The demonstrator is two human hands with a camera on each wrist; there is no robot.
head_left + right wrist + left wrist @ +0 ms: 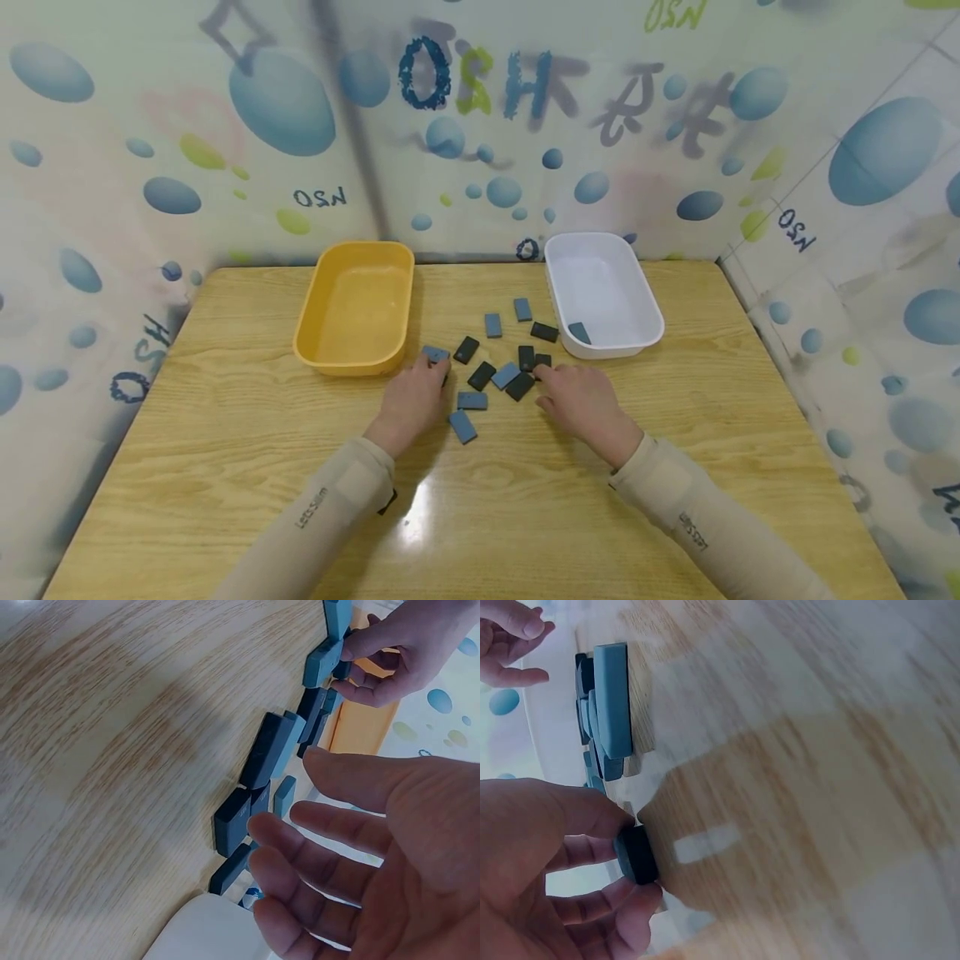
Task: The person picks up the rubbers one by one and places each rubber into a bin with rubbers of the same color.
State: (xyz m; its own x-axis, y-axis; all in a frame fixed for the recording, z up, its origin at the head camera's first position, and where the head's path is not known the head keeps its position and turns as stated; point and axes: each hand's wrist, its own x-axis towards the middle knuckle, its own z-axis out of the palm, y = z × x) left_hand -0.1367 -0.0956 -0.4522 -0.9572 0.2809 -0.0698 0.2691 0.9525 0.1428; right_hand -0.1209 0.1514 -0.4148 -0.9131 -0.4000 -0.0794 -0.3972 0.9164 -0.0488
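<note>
Black and blue-grey rectangular tiles, including a blue one (462, 426), lie scattered mid-table, some touching or overlapping. In the left wrist view my left hand (577, 862) pinches a black tile (636, 855) between thumb and fingers, just at the wooden surface. From the head view that hand (411, 398) is beside the yellow basin, next to a blue tile (435, 354). My right hand (583, 402) hovers at the right edge of the tiles, its fingertips near a black tile (542, 360); the right wrist view shows this hand (352, 855) with relaxed fingers, holding nothing.
A yellow basin (352, 368) stands at the back left of the wooden table (525, 525). The white basin (654, 327) at the back right has a blue-grey tile (579, 333) inside. Another dark piece (387, 502) shows beside my left sleeve. A patterned wall covering rises behind.
</note>
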